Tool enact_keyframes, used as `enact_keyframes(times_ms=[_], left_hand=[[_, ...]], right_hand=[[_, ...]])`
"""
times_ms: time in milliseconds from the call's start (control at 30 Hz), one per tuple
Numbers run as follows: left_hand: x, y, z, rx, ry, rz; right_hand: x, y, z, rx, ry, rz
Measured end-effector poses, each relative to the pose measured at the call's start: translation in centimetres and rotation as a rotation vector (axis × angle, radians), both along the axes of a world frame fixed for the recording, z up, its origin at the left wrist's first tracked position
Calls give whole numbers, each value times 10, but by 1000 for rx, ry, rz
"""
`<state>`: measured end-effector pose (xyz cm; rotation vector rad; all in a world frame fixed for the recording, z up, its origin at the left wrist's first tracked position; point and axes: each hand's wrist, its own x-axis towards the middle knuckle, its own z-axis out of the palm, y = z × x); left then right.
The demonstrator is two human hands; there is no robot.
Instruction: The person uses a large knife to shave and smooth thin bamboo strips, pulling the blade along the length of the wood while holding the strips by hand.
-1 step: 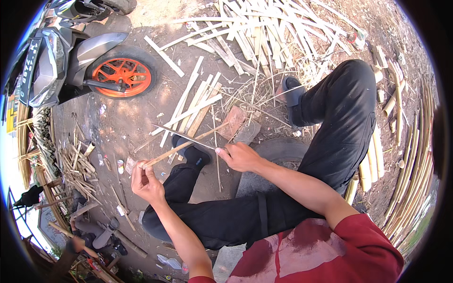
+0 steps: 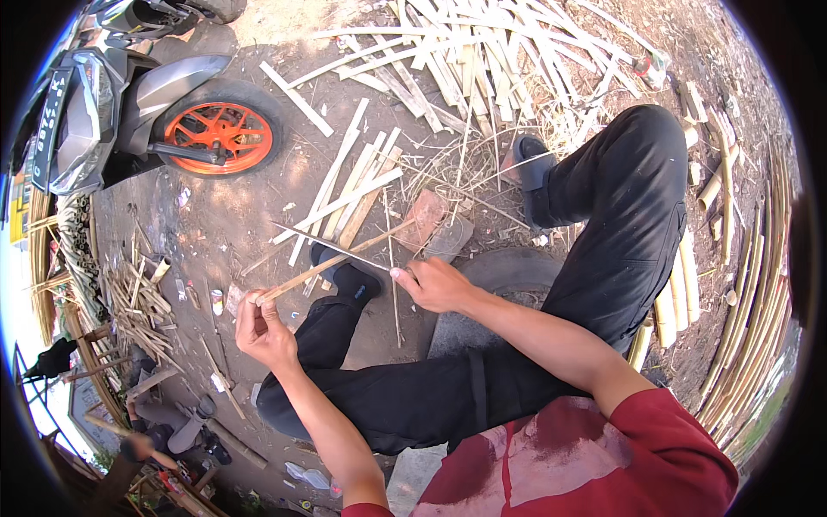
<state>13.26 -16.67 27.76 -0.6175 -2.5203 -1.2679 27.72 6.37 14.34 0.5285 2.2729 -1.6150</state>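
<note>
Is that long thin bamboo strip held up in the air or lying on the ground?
Held up: the long thin bamboo strip is pinched at its near end by the left hand.

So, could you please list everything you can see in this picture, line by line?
Bamboo strip: one, tan, held between both hands.
Blade: one, thin, grey, crossing the strip.
Cut bamboo slats: many, pale, piled at top.
Bamboo poles: many, yellowish, along right edge.
Scooter: one, grey, orange wheel, upper left.
Brick: one, reddish, near the feet.
Left hand: grips the strip's near end.
Right hand: holds the blade.
</note>
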Motion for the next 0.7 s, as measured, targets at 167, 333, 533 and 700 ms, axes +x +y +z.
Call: enact_keyframes(times_ms=[167, 333, 533, 700], left_hand=[[2, -8, 1, 0, 11, 6], [8, 5, 2, 17, 13, -43], [3, 8, 7, -3, -12, -34], [0, 5, 3, 16, 7, -29]], right_hand=[[-3, 14, -8, -69, -153, 93], [1, 10, -26, 4, -137, -49], [-3, 5, -8, 39, -13, 32], [20, 30, -67, 79, -266, -17]])
